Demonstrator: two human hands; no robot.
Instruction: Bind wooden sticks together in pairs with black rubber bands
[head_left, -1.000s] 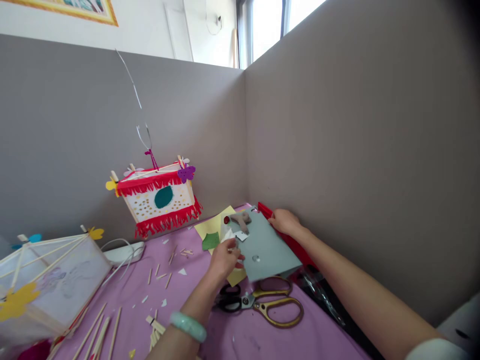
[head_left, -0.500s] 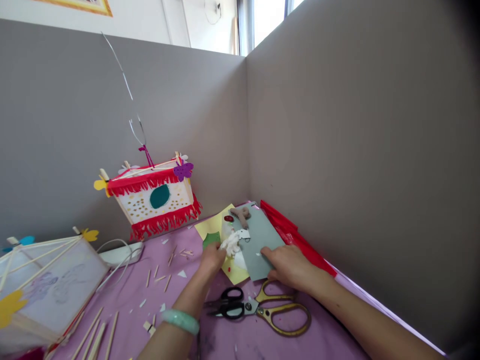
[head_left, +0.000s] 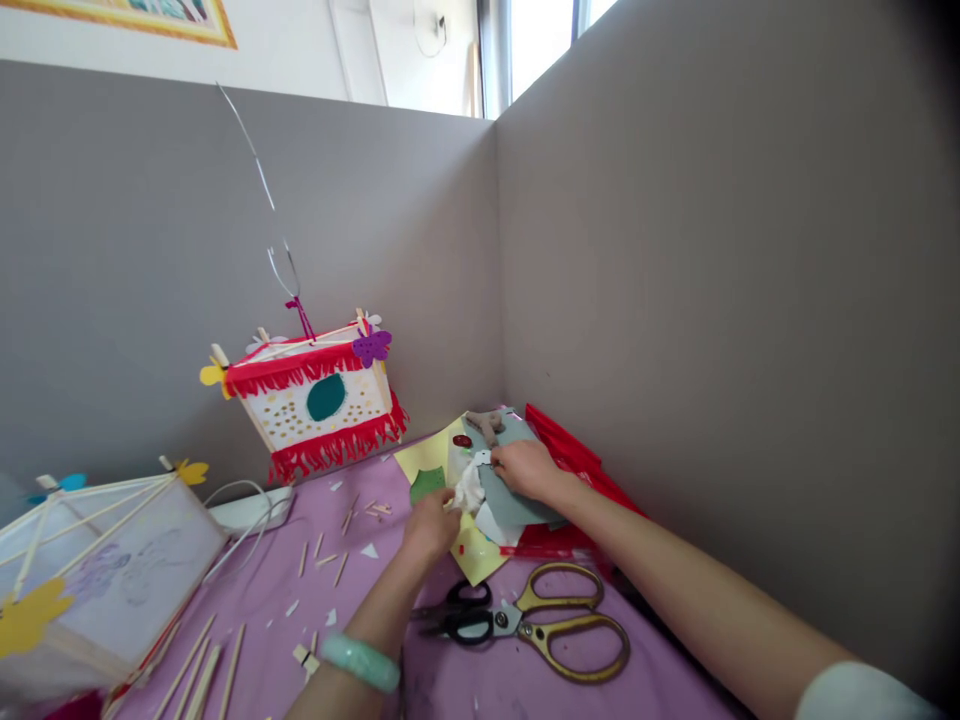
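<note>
My left hand has its fingertips closed at the edge of a crumpled white tissue, beside a green paper piece. My right hand reaches over a grey sheet, its fingers pinched at a small white piece with dark holes. Just behind that lie a grey-brown forked piece and a dark red oval. Yellow paper is under the pile. Nearer to me rest large gold-handled scissors and small black-handled scissors.
A white lantern with red fringe hangs from a wire at the back left. Another lantern frame stands at the left. Wooden sticks and paper scraps lie on the purple cloth. Red plastic runs along the grey partition.
My right hand has moved forward and left, from the grey sheet's near edge to the small white piece. The sheet's near edge has shifted away, and red plastic shows below it.
</note>
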